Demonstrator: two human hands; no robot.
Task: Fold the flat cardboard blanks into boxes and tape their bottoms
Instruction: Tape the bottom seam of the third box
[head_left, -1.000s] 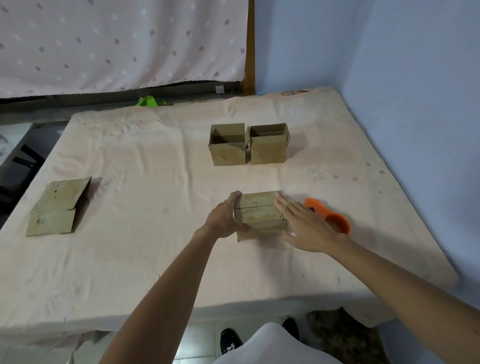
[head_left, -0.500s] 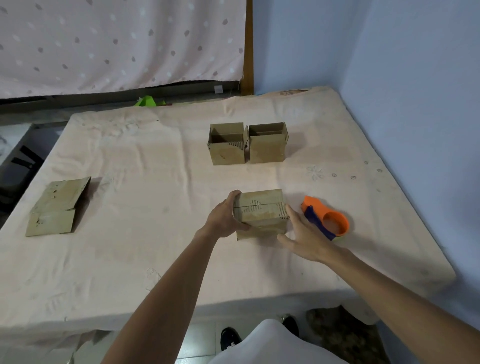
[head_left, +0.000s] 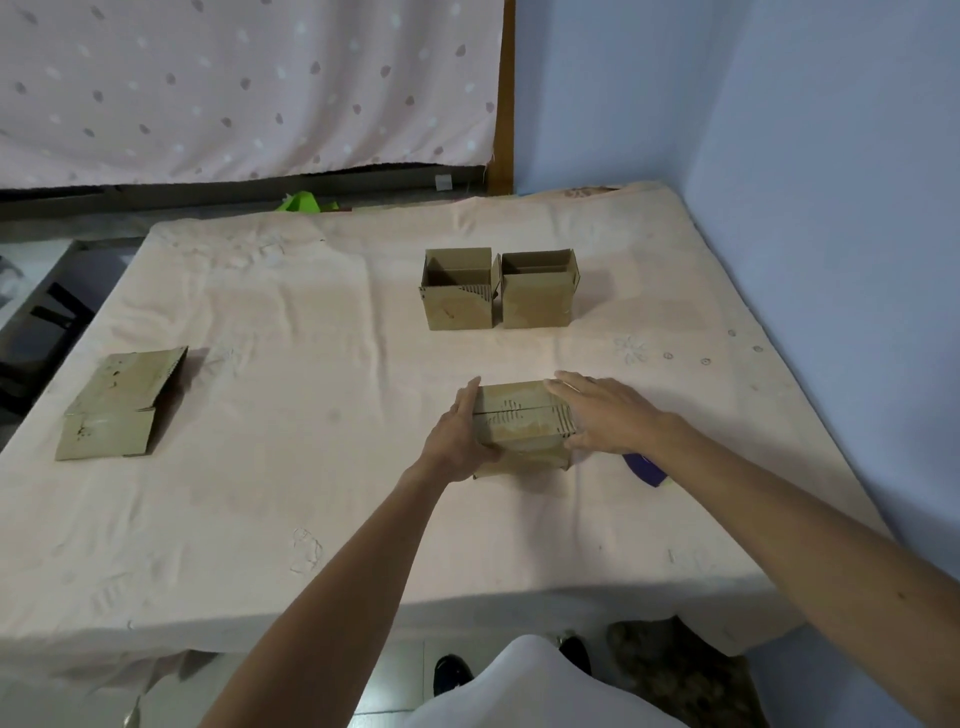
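Note:
A folded cardboard box lies on the cloth-covered table with its closed flaps facing up. My left hand grips its left end, thumb over the top edge. Laid over the right end of the box is my right hand, fingers stretched along the top flaps and thumb at the front corner. Two finished open-topped boxes stand side by side further back. A flat cardboard blank lies at the table's left. Only a blue part of the tape dispenser shows under my right wrist.
A blue wall runs close along the table's right side. Behind the table hangs a dotted curtain, with a green object at the far edge. The table's near edge is just in front of my body and shoes.
My right hand slid off the box towards the tape dispenser, then came back onto the box's right end and covers the dispenser. The left hand kept its grip.

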